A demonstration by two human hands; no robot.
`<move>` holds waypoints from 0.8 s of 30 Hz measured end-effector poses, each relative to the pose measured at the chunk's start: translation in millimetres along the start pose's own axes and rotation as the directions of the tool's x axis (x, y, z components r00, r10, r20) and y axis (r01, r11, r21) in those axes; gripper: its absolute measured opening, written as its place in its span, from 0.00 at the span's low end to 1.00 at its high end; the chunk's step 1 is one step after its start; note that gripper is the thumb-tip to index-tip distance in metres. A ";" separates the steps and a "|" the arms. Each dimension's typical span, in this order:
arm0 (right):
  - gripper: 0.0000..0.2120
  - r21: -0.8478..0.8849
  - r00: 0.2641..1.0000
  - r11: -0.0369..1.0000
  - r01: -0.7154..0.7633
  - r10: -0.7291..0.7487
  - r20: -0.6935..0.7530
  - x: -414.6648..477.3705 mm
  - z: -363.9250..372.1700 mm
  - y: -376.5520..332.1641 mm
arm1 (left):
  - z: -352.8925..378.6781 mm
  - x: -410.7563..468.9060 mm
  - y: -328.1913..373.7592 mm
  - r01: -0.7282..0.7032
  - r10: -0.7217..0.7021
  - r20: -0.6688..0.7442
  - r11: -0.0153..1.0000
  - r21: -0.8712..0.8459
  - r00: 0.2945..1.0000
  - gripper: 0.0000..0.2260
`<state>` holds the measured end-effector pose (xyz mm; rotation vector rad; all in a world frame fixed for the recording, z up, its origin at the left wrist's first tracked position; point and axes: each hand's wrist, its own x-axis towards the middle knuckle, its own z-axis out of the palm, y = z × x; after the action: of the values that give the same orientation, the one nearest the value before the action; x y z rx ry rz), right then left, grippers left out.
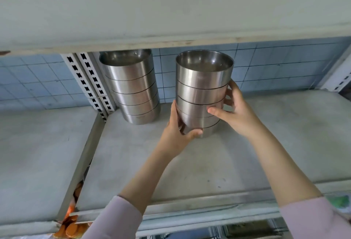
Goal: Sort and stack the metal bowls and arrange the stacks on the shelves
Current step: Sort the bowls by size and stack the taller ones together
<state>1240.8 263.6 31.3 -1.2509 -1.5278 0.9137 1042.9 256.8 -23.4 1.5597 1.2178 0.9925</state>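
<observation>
Both hands on one stack of metal bowls [203, 79], nested, upright. Left grip [178, 134] clamped low on the stack's left side, thumb [195, 132] curled across the front of the bottom bowl. Right grip [237, 109] clamped higher on the right side, thumb pressed on the front mid-stack, fingers [230, 86] wrapped round the back. Stack sits between the two grips, base at shelf [209, 162] level; can't tell if it touches or is just above. Second stack of bowls [133, 90] stands on the same shelf, left of the left grip and farther back, apart from the held stack, just beside the slotted upright [91, 86]. Upper shelf board [171, 10] above both. Blue tiled wall [284, 63] behind. Pink sleeves [117, 219] on both arms.
</observation>
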 end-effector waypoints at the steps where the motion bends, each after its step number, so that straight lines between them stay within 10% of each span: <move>1: 0.51 -0.013 1.000 1.000 0.003 -0.003 0.009 6.4 -0.4 1.4 | -0.3 6.1 -1.0 0.008 -0.008 -0.001 1.000 0.004 1.000 0.52; 24: 0.50 -0.110 0.993 0.994 0.000 0.014 0.120 80.1 -4.4 25.4 | -3.8 73.3 -11.0 0.137 -0.129 -0.077 0.985 0.103 0.989 0.56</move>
<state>1248.4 347.1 24.8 -1.2998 -1.6894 0.9346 1050.6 330.4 -28.1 1.5144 1.4264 0.9141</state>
